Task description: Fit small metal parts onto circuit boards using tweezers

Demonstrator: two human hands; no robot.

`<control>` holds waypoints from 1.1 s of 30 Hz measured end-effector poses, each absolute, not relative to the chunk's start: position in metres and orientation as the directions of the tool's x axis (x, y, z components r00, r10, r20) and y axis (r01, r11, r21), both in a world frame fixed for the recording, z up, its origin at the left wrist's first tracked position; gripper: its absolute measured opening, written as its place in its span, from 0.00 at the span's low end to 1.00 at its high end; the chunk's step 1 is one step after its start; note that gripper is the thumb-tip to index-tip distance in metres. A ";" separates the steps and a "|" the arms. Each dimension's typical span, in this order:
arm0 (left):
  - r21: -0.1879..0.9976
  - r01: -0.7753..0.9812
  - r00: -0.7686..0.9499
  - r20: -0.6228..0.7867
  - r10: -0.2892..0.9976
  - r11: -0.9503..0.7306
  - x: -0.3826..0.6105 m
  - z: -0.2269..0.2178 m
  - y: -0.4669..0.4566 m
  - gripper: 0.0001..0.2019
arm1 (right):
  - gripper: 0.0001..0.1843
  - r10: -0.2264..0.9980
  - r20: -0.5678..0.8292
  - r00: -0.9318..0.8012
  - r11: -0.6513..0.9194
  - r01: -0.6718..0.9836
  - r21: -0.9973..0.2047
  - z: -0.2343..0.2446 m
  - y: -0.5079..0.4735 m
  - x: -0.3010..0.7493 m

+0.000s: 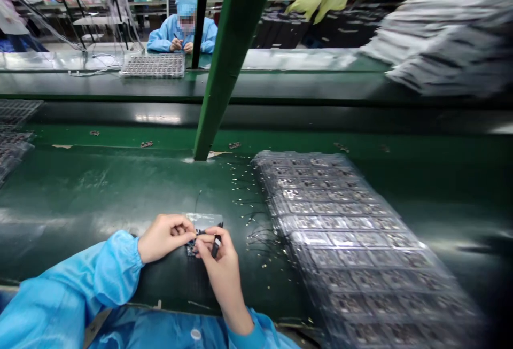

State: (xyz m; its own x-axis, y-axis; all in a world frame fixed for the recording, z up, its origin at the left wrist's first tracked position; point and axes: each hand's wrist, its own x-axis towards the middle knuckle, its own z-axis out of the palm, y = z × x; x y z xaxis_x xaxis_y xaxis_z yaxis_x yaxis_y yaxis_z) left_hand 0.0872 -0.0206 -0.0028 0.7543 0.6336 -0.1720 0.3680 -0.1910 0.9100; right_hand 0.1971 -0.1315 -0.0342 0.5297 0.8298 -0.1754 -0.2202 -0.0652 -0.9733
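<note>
At the near side of the green bench [120,188], my left hand [165,238] is closed in a pinch over a small circuit board [191,250]. What its fingertips hold is too small to make out. My right hand [222,266] is wrapped round a short black pen-like tool [216,246] with a pale band. Its fingertips meet those of my left hand above the board and hide much of it. A clear flat piece [205,218] shows just beyond the fingers, and a thin dark wire rises behind it.
Stacked clear trays [352,239] of small parts fill the right side. Thin black cables [256,234] with shiny ends lie beside them. A green post [224,71] stands ahead. More trays [14,148] lie at far left. A co-worker [186,23] sits across, behind another tray [154,66].
</note>
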 end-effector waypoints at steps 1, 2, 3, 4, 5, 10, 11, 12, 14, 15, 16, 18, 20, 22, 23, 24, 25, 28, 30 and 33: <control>0.901 0.372 0.763 -0.159 0.627 -0.225 0.086 -0.002 -0.021 0.08 | 0.13 0.825 -0.155 0.543 -0.058 -0.192 -0.980 -0.033 -0.131 0.196; 0.890 0.378 0.770 -0.148 0.621 -0.257 0.086 -0.002 -0.022 0.08 | 0.12 0.820 -0.132 0.556 -0.051 -0.158 -0.986 -0.032 -0.131 0.195; 0.878 0.387 0.775 -0.142 0.616 -0.283 0.085 -0.001 -0.022 0.08 | 0.11 0.815 -0.106 0.570 -0.045 -0.120 -0.992 -0.031 -0.130 0.194; 0.866 0.396 0.778 -0.141 0.613 -0.304 0.085 -0.001 -0.022 0.08 | 0.10 0.806 -0.079 0.587 -0.040 -0.079 -0.996 -0.029 -0.130 0.193; 0.857 0.407 0.781 -0.146 0.607 -0.317 0.085 -0.001 -0.022 0.08 | 0.09 0.793 -0.049 0.607 -0.034 -0.036 -0.999 -0.027 -0.130 0.193; 0.829 0.451 0.803 -0.216 0.555 -0.330 0.085 -0.003 -0.020 0.11 | 0.06 0.797 0.000 0.604 -0.066 0.087 -0.994 -0.021 -0.133 0.190; 0.826 0.456 0.806 -0.225 0.547 -0.332 0.085 -0.004 -0.020 0.12 | 0.07 0.796 0.001 0.606 -0.076 0.101 -0.992 -0.022 -0.133 0.190; 0.824 0.457 0.809 -0.229 0.542 -0.334 0.085 -0.004 -0.019 0.13 | 0.08 0.789 0.007 0.615 -0.085 0.119 -0.989 -0.023 -0.133 0.189; 0.826 0.452 0.816 -0.230 0.531 -0.337 0.085 -0.005 -0.019 0.14 | 0.08 0.774 0.022 0.633 -0.094 0.149 -0.984 -0.027 -0.133 0.190; 0.828 0.448 0.820 -0.231 0.524 -0.336 0.085 -0.005 -0.018 0.15 | 0.09 0.776 0.021 0.630 -0.094 0.149 -0.984 -0.029 -0.132 0.190; 0.831 0.445 0.825 -0.236 0.513 -0.334 0.085 -0.004 -0.017 0.15 | 0.09 0.778 0.018 0.628 -0.089 0.139 -0.986 -0.031 -0.131 0.191; 0.833 0.443 0.842 -0.259 0.473 -0.333 0.085 -0.003 -0.010 0.16 | 0.08 0.777 0.019 0.629 -0.066 0.112 -0.992 -0.034 -0.129 0.192; 0.827 0.435 0.856 -0.257 0.449 -0.355 0.087 0.001 0.008 0.17 | 0.08 0.758 0.020 0.651 -0.046 0.084 -0.995 -0.035 -0.128 0.193; 0.785 0.451 0.831 -0.194 0.522 -0.425 0.089 0.005 0.040 0.18 | 0.08 0.731 0.009 0.682 -0.038 0.053 -0.998 -0.036 -0.128 0.195; 0.735 0.479 0.791 -0.122 0.600 -0.481 0.089 0.007 0.062 0.17 | 0.08 0.728 -0.004 0.686 -0.037 0.033 -0.999 -0.037 -0.128 0.197; 0.637 0.565 0.712 -0.053 0.701 -0.525 0.087 0.009 0.085 0.16 | 0.08 0.731 -0.015 0.683 -0.035 0.016 -0.999 -0.037 -0.128 0.199; 0.498 0.698 0.594 -0.003 0.804 -0.514 0.085 0.011 0.110 0.15 | 0.08 0.745 -0.024 0.667 -0.033 0.001 -0.999 -0.038 -0.127 0.201; 0.341 0.860 0.381 0.065 0.922 -0.380 0.075 0.020 0.171 0.17 | 0.08 0.785 -0.026 0.619 -0.025 -0.011 -1.000 -0.037 -0.128 0.205; 0.287 0.903 0.318 0.051 0.947 -0.319 0.071 0.028 0.192 0.17 | 0.07 0.787 -0.019 0.616 -0.020 -0.005 -1.000 -0.034 -0.129 0.205; 0.248 0.918 0.323 -0.010 0.946 -0.311 0.065 0.039 0.207 0.14 | 0.06 0.777 0.009 0.629 -0.015 0.033 -0.999 -0.031 -0.129 0.199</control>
State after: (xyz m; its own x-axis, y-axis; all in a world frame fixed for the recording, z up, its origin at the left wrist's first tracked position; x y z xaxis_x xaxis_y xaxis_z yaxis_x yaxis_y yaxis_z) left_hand 0.0651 0.2073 0.0391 0.3235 0.9462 -0.0097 0.9175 -0.3112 0.2476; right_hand 0.1992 -0.1290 -0.0306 0.6293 0.7771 0.0092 0.0328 -0.0147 -0.9994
